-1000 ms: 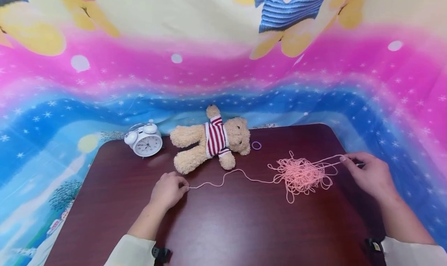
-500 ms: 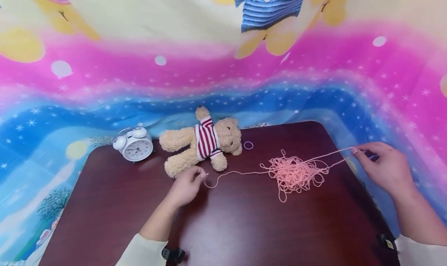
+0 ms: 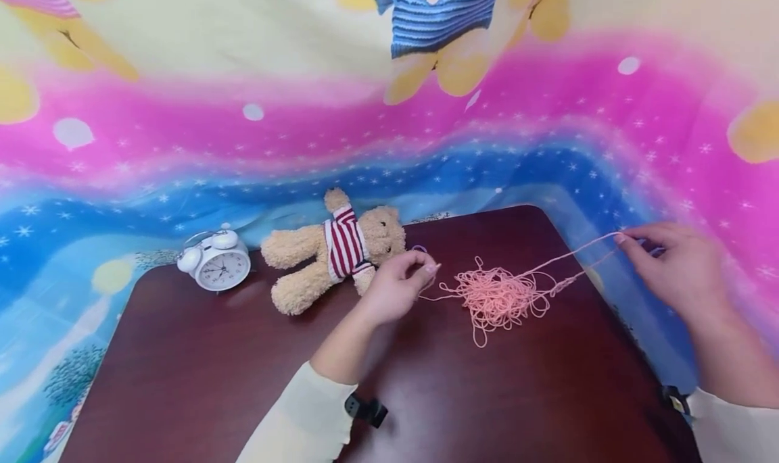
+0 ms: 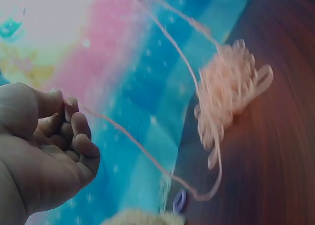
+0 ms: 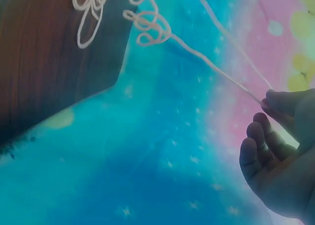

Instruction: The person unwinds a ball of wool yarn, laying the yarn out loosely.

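A tangled heap of pink yarn lies on the right half of the dark wooden table. My left hand pinches one strand between thumb and fingertips, raised in front of the teddy bear's head. In the left wrist view, that strand dips from the left hand and curves back to the heap. Off the table's right side, my right hand pinches a loop of the yarn, and two strands run from it down to the heap. The right wrist view shows small curls hanging on one of those strands.
A teddy bear in a red-and-white striped shirt lies on its back at the rear, its head partly behind my left hand. Left of it stands a white twin-bell alarm clock. A purple ring lies near the bear's head. Printed cloth surrounds the table.
My left hand has lifted its strand and moved right, from beside the bear's legs to its head. The right hand has drawn its loop farther up and away from the heap.
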A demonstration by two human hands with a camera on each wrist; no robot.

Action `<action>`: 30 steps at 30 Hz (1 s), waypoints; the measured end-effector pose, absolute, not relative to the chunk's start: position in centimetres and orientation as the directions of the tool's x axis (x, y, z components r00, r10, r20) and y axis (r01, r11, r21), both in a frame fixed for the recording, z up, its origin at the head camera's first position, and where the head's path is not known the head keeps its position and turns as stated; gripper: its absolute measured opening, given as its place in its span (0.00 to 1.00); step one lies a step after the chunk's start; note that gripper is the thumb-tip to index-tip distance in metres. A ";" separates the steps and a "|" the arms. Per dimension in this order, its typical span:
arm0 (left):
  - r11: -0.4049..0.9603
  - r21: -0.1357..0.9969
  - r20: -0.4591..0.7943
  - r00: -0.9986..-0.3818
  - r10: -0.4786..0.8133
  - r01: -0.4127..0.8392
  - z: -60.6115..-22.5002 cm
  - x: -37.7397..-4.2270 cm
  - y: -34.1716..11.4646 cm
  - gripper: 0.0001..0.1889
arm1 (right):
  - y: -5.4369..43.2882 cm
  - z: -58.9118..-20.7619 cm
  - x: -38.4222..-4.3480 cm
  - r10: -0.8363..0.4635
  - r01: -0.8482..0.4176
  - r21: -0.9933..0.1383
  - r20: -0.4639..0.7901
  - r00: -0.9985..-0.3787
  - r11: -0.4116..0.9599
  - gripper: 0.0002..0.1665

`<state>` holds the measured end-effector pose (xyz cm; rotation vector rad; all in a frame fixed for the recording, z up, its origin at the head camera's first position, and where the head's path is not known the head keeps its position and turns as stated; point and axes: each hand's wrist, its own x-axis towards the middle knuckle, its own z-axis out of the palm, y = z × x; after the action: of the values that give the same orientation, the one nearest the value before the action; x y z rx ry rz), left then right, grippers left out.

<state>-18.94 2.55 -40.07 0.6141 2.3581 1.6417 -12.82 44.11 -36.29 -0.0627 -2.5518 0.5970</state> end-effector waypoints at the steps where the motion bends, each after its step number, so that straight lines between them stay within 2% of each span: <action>1: 0.305 0.922 0.080 -0.889 0.451 0.237 -39.8 -19.0 3.2 0.08 | 43.7 -36.6 -12.9 0.142 -0.093 -0.431 0.482 -0.864 0.898 0.15; 5: 0.301 0.917 0.102 -0.882 0.460 0.263 -39.5 -19.3 5.6 0.06 | 41.4 -38.0 -13.4 0.089 -0.152 -0.427 0.493 -0.865 0.891 0.12; 10: 0.271 0.934 0.108 -0.904 0.414 0.235 -41.4 -19.9 8.0 0.05 | 37.7 -39.9 -15.0 0.025 -0.189 -0.472 0.411 -0.911 0.861 0.13; 13: 0.322 0.915 0.114 -0.922 0.370 0.243 -43.4 -20.4 9.4 0.04 | 35.7 -41.4 -16.0 0.003 -0.186 -0.537 0.332 -0.943 0.823 0.14; 16: 0.436 0.858 0.126 -0.935 0.332 0.270 -45.5 -20.6 10.6 0.05 | 33.9 -43.2 -17.0 -0.011 -0.166 -0.577 0.262 -0.965 0.800 0.13; 20: 0.596 0.754 0.117 -0.950 0.290 0.275 -47.7 -20.5 11.1 0.06 | 32.2 -45.3 -17.8 -0.112 -0.223 -0.530 0.234 -0.966 0.818 0.09; 23: 0.675 0.694 0.089 -0.960 0.265 0.251 -48.7 -20.2 10.7 0.05 | 31.6 -45.8 -17.8 -0.210 -0.281 -0.469 0.198 -0.957 0.838 0.11; 26: 0.708 0.660 0.070 -0.959 0.274 0.251 -49.1 -20.1 9.8 0.08 | 31.4 -45.5 -17.5 -0.267 -0.317 -0.437 0.174 -0.948 0.842 0.15; 30: 0.713 0.652 0.036 -0.950 0.310 0.258 -48.7 -19.8 7.9 0.14 | 31.2 -44.9 -16.8 -0.297 -0.356 -0.429 0.200 -0.934 0.830 0.21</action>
<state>-19.80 7.93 -48.74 0.4713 2.8367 1.0619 -16.77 31.24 -44.87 0.5170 -2.8847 0.7135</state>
